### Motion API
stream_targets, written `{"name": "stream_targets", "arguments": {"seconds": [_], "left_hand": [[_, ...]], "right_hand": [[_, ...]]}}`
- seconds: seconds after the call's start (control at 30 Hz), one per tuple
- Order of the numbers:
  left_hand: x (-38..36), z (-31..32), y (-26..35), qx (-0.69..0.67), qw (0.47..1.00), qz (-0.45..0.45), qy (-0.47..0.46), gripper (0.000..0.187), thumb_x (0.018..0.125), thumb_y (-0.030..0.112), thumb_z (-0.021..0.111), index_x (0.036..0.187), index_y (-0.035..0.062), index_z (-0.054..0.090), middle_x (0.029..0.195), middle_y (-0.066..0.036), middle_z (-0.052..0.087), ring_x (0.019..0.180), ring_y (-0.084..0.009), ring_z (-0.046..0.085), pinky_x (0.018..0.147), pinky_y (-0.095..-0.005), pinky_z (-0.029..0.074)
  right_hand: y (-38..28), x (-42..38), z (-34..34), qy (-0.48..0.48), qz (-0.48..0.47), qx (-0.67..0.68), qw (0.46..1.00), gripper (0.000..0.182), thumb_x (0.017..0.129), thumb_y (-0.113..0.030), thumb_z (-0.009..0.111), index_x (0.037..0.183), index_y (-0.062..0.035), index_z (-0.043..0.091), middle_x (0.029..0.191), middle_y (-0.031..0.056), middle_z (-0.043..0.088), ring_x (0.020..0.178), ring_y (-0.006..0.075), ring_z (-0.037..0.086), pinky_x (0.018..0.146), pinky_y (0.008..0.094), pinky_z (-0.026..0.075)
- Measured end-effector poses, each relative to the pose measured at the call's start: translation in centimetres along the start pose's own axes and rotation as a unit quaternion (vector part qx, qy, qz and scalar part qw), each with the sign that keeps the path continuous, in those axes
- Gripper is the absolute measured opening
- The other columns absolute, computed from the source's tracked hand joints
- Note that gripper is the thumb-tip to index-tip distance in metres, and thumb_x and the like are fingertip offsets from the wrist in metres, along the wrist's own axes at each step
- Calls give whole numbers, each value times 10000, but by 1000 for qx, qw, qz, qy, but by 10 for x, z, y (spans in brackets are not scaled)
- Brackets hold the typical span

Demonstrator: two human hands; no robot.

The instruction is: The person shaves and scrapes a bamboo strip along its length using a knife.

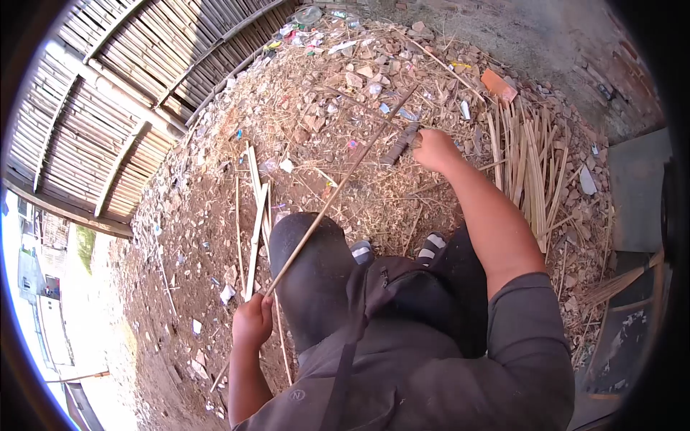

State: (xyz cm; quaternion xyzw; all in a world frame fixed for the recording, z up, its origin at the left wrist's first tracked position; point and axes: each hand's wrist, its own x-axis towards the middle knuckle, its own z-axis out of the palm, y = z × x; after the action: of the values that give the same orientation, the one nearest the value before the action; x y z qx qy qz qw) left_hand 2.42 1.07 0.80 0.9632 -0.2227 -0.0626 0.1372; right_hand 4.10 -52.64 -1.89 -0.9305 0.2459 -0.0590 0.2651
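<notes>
My left hand (251,322) is closed around a long thin bamboo stick (327,210) near its lower end. The stick slants up and away across my bent knee, its far tip above and left of my other hand. My right hand (435,151) is stretched forward in a fist. A short, dark, blade-like tool (400,145) sticks out from the left side of that fist, close beside the stick; I cannot tell its exact kind. Several pale split bamboo strips (256,230) lie on the ground left of my knee.
A pile of split bamboo strips (530,169) lies to the right. An orange brick (499,86) rests near the wall (546,43). Stones, straw and litter cover the ground (194,251). A bamboo fence (136,79) stands at the left, a grey panel (640,190) at the right.
</notes>
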Motion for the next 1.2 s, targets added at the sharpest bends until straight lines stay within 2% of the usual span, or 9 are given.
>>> {"name": "stream_targets", "arguments": {"seconds": [0.1, 0.3, 0.43, 0.67, 0.8, 0.93, 1.07, 1.1, 1.2], "left_hand": [[2, -7, -5, -13, 1000, -9, -27, 354, 1041, 314, 509, 836, 30, 559, 666, -252, 590, 667, -496, 594, 608, -575, 446], [8, -4, -5, -64, 996, -1, -69, 358, 1048, 309, 503, 853, 16, 570, 679, -259, 588, 673, -499, 589, 613, -551, 449], [13, -11, -5, -64, 995, -16, -71, 382, 1053, 326, 504, 863, 5, 588, 696, -259, 598, 683, -492, 598, 619, -531, 461], [13, -15, -9, -63, 993, -11, -98, 406, 1058, 339, 500, 867, -7, 592, 689, -250, 597, 668, -468, 597, 611, -505, 460], [8, -11, -1, -75, 992, -31, -100, 413, 1059, 349, 499, 865, -5, 590, 670, -242, 585, 646, -452, 592, 609, -496, 458], [5, -10, -7, -126, 984, -52, -117, 414, 1059, 353, 499, 861, -1, 584, 660, -236, 581, 632, -433, 589, 601, -486, 455], [0, -2, -13, -78, 993, -6, -87, 409, 1057, 341, 504, 844, -2, 574, 647, -242, 565, 612, -447, 567, 581, -485, 444], [-1, 1, -11, -78, 994, -10, -77, 404, 1056, 316, 510, 813, -5, 550, 636, -243, 552, 596, -449, 555, 566, -491, 430], [3, -9, -5, -65, 996, -2, -56, 401, 1055, 300, 511, 799, -7, 545, 636, -248, 547, 598, -456, 551, 562, -502, 421]], "right_hand": [[-1, -11, -12, -19, 0, -15, 1000, 385, 780, -194, 673, 1148, -85, 705, 949, 206, 724, 900, 372, 704, 800, 464, 551], [-65, -55, -5, -141, -184, -109, 967, 249, 777, -192, 670, 988, -63, 704, 925, 195, 723, 877, 392, 702, 802, 487, 563], [-22, -16, 2, -92, -12, 18, 996, 228, 784, -206, 689, 964, -69, 713, 857, 188, 704, 895, 371, 703, 801, 486, 561], [-53, -51, 2, -113, -189, -115, 969, 290, 753, -199, 683, 1008, -66, 710, 873, 204, 707, 866, 397, 694, 775, 486, 552], [-18, -21, 9, -107, -32, 27, 993, 217, 759, -210, 678, 909, -55, 700, 855, 198, 702, 848, 390, 694, 764, 489, 542], [-44, -47, 0, -47, -96, -35, 994, 242, 759, -182, 672, 984, -109, 727, 900, 184, 721, 876, 369, 706, 790, 494, 554], [-37, -42, 0, -137, -125, -74, 980, 233, 775, -200, 657, 978, -110, 726, 907, 174, 727, 892, 363, 711, 803, 491, 554], [-16, -28, 10, -112, -62, 21, 992, 255, 756, -199, 678, 962, -50, 687, 833, 194, 696, 859, 370, 704, 758, 476, 545], [14, -9, -1, -15, -18, 7, 1000, 226, 764, -196, 671, 920, -33, 675, 841, 185, 701, 837, 365, 704, 742, 472, 539]]}}
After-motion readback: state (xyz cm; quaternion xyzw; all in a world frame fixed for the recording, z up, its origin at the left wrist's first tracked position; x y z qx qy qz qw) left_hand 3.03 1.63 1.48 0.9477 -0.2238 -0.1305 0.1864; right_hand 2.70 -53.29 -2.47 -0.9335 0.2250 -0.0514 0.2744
